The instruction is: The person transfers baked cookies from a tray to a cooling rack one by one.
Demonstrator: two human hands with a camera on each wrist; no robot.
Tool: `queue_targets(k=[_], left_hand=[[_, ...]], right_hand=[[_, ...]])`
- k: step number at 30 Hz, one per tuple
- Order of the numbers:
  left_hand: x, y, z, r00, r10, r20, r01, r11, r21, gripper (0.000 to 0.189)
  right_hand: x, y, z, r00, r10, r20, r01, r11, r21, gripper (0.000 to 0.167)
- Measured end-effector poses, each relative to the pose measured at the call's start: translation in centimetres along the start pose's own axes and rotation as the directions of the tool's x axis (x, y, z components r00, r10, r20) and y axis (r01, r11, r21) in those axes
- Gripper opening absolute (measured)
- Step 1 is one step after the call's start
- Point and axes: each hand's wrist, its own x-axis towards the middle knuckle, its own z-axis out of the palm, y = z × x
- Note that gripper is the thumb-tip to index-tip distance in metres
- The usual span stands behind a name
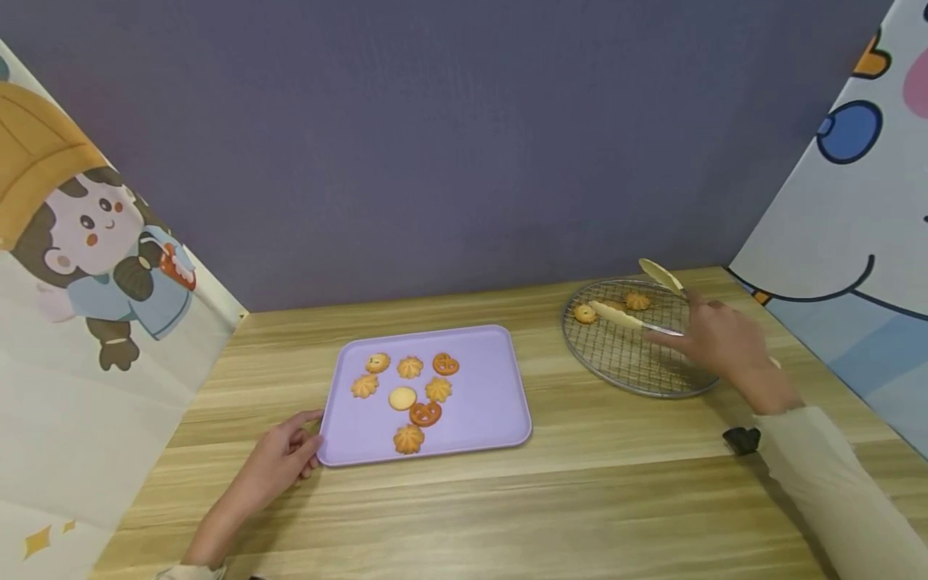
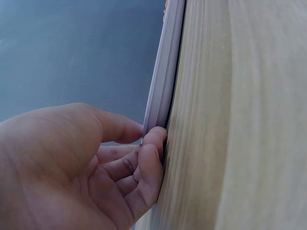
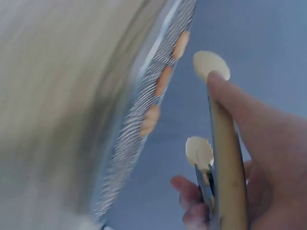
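At the left front corner of a lilac tray [image 1: 487, 403], my left hand [image 1: 278, 457] pinches the rim between thumb and curled fingers. The left wrist view shows the thumb against the tray's edge [image 2: 163, 72]. Several cookies [image 1: 409, 366] and two pretzels [image 1: 425, 413] lie on the tray. My right hand [image 1: 728, 338] grips tongs [image 1: 619, 315] with cream tips, spread apart above a round wire rack [image 1: 616, 366]. Nothing sits between the tips. Cookies [image 1: 637, 300] lie near the rack's back; a tong arm partly covers one of them.
The tray and rack stand on a wood-grain table [image 1: 464, 515], the rack to the right. A small black object [image 1: 742, 440] lies near the right sleeve. A dark wall [image 1: 464, 161] rises behind, with cartoon panels [image 1: 94, 266] at both sides.
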Motion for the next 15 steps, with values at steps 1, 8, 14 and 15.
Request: queue_targets(k=[1,8,14,15], left_hand=[[0.0,0.0,0.0,1.0,-0.001,0.0,0.001,1.0,0.0,0.044],[-0.1,0.1,-0.1,1.0,-0.006,0.006,0.006,1.0,-0.011,0.043],[-0.1,0.2,0.0,1.0,-0.018,0.007,0.018,1.0,-0.011,0.044],[-0.1,0.2,0.0,1.0,-0.018,0.008,0.018,1.0,-0.009,0.044]], right_hand=[[0.1,-0.6,-0.2,1.0,-0.022,-0.004,0.022,1.0,-0.002,0.108],[-0.8,-5.5,-0.5,0.961,-0.261,-0.089,0.257,0.965,-0.047,0.105],[-2.6,-9.7,-0.4,0.906,-0.4,-0.135,0.393,0.916,-0.081,0.101],[-2.9,-10.3,-0.3,0.894,-0.424,-0.144,0.415,0.906,-0.088,0.101]])
